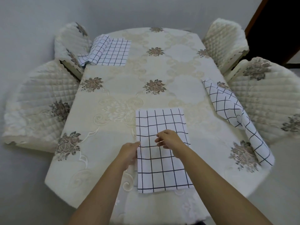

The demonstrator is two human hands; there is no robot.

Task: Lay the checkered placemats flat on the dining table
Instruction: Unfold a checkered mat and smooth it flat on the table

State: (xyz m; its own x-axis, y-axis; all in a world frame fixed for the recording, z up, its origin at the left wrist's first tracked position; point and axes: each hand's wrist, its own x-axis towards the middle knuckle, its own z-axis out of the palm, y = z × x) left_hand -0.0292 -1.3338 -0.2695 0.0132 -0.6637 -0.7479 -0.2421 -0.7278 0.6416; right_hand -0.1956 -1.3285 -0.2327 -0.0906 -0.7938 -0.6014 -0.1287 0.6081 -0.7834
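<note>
A white placemat with a dark grid point(162, 120) lies flat near the front edge of the cream floral dining table point(126, 82). My left hand point(128, 154) rests at this mat's left edge, fingers straight along it. Over the middle of the mat hovers my right hand point(168, 140), its fingers loosely curled and holding nothing that I can see. A second checkered placemat point(113, 51) sits at the far left, its left part bunched up. A third checkered placemat point(227, 104) lies crumpled and twisted along the right edge, hanging partly over it.
Several chairs with quilted cream covers stand round the table: two on the left point(40, 101) and two on the right point(266, 98). A dark doorway point(279, 21) shows at the top right. The floor around is pale grey.
</note>
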